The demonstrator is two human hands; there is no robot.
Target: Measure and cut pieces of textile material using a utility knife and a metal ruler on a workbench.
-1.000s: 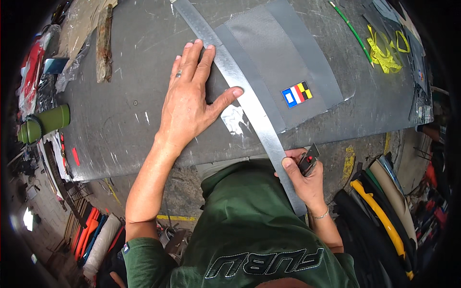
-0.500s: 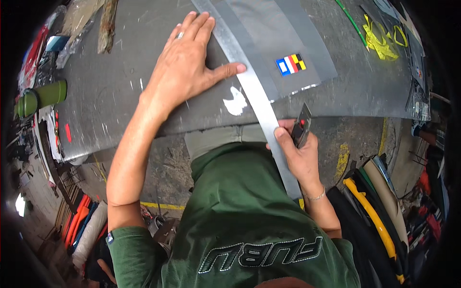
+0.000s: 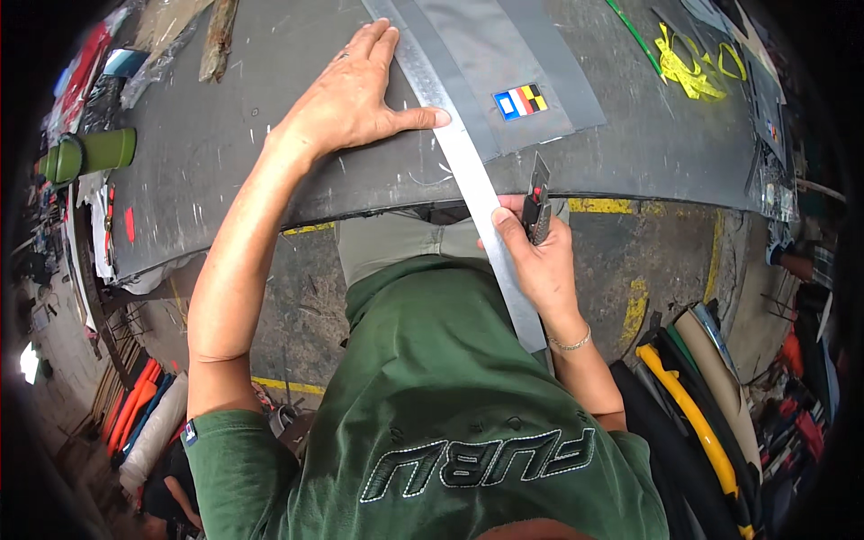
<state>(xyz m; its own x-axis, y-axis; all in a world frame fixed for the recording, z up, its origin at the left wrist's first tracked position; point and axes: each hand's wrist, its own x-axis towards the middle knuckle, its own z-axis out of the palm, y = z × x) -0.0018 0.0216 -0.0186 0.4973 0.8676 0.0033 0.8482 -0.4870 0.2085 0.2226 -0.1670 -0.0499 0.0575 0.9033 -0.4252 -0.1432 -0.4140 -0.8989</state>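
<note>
A long metal straightedge (image 3: 470,171) runs from the far side of the worktable past its near edge. My left hand (image 3: 346,103) lies with fingers stretched out on its left side, fingertips and thumb tip touching the metal. Right of the straightedge lies a grey fabric piece (image 3: 490,54) with lighter and darker bands and a small multicoloured patch (image 3: 520,103). At the table's near edge my right hand (image 3: 540,261) is closed around a utility knife (image 3: 537,202), blade pointing up and away. The right thumb also presses on the straightedge, whose near end reaches my shirt.
The dark worktable (image 3: 207,171) holds a green bottle (image 3: 90,155) at left. Yellow straps (image 3: 688,72) and a green pencil-like stick (image 3: 637,40) lie at far right. Rolls of material (image 3: 688,405) stand at lower right, others (image 3: 153,432) at lower left. Another person's arm (image 3: 796,264) shows at right.
The scene has shifted slightly left and up in view. Both hands keep their hold. The white patch on the table by the straightedge now shows only as a thin pale outline.
</note>
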